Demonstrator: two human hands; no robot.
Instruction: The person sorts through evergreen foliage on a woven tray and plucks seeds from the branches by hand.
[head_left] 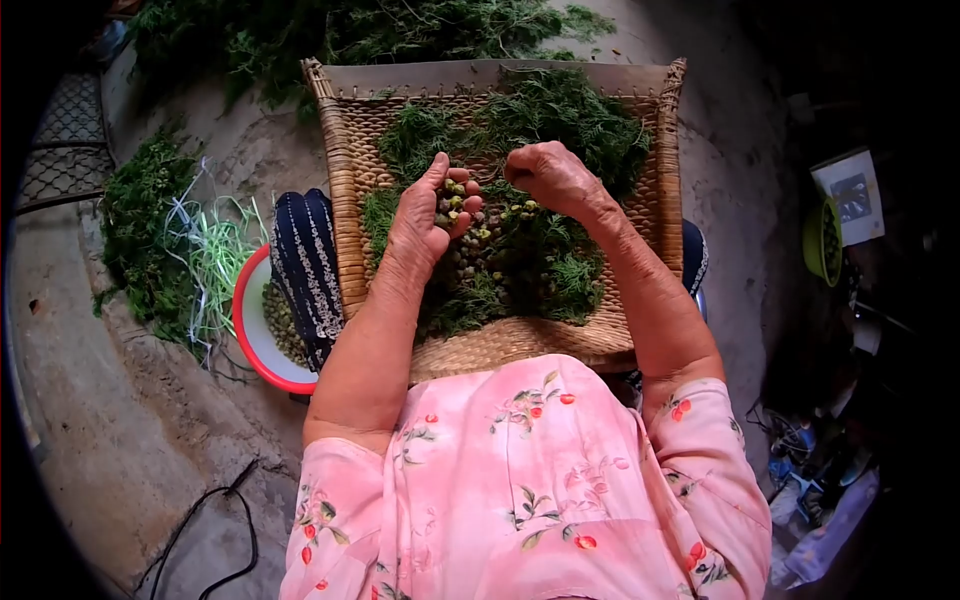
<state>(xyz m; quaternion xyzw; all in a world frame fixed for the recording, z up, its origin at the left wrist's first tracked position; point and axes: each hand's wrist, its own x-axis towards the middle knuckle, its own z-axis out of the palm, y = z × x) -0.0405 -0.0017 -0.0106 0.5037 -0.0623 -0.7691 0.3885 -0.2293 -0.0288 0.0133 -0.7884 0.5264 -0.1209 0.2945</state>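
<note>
A woven wicker tray (pixel 345 200) rests across my lap, with green feathery sprigs (pixel 565 110) and a pile of small round green-brown seed cones (pixel 470 262) in it. My left hand (pixel 430 215) is cupped palm up over the tray's left half, its fingers curled around several seed cones. Over the tray's middle right, my right hand (pixel 558 178) is closed with thumb and fingers pinched together beside the sprigs. What it pinches, if anything, is too small to make out.
To the left stands a red-rimmed white basin (pixel 252 320) holding seed cones. Cut greenery (pixel 150 220) and pale plastic strings (pixel 215 260) lie beside it. More greenery (pixel 400 30) covers the floor beyond the tray. A black cable (pixel 252 530) curls at lower left; a green bowl (pixel 823 240) is at right.
</note>
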